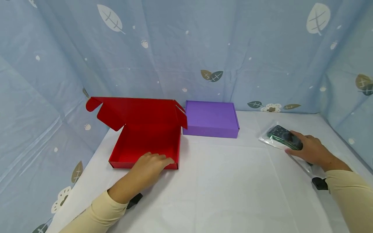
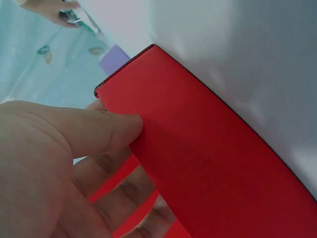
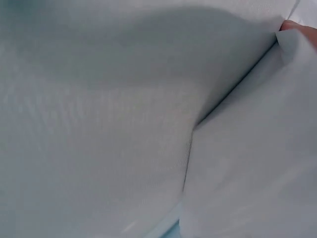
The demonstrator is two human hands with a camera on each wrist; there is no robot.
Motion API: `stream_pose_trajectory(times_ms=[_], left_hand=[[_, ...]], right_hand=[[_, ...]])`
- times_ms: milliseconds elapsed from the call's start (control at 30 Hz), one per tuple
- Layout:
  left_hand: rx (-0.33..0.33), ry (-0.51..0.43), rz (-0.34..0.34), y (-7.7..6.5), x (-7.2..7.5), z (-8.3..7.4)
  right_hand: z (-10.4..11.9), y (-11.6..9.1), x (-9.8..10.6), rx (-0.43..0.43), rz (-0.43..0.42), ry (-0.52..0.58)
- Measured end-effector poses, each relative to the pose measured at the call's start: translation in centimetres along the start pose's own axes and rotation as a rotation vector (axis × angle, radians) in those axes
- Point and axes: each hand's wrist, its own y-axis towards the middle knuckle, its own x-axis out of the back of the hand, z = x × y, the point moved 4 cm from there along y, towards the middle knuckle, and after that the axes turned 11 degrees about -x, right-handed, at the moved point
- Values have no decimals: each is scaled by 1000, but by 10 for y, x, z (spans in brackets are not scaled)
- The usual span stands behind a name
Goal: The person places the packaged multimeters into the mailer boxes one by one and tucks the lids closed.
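Note:
My left hand (image 1: pixel 150 166) grips the front wall of an open red cardboard box (image 1: pixel 117 152) near its right corner. In the left wrist view the thumb lies on the outer face of the red wall (image 2: pixel 198 148), with the fingers behind it inside the box. The box's lid stands raised, flaps spread. Over at the right, my right hand (image 1: pixel 313 150) holds a dark, patterned item (image 1: pixel 281 136) in a clear plastic bag (image 1: pixel 265 138); its exact kind cannot be made out. The right wrist view shows mostly a white sheet-like surface (image 3: pixel 247 163) and a fingertip (image 3: pixel 293 25).
A closed purple box (image 1: pixel 211 118) stands just right of the red one, at the back of the white-covered table (image 1: pixel 227 181). Blue leaf-print curtains (image 1: pixel 175 48) enclose the back and sides. Black wrist straps show at both cuffs.

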Motion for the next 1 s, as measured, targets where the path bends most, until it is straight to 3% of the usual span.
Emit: stream_pose_trajectory(times_ms=[367, 700, 1000], left_hand=[[-25, 6, -2, 1, 0, -8], [-27, -8, 1, 2, 0, -13], [-55, -5, -4, 6, -2, -20]], right_hand=[[4, -10, 2, 20, -45, 40], [9, -26, 0, 92, -129, 72], [28, -50, 0, 176, -182, 136]])
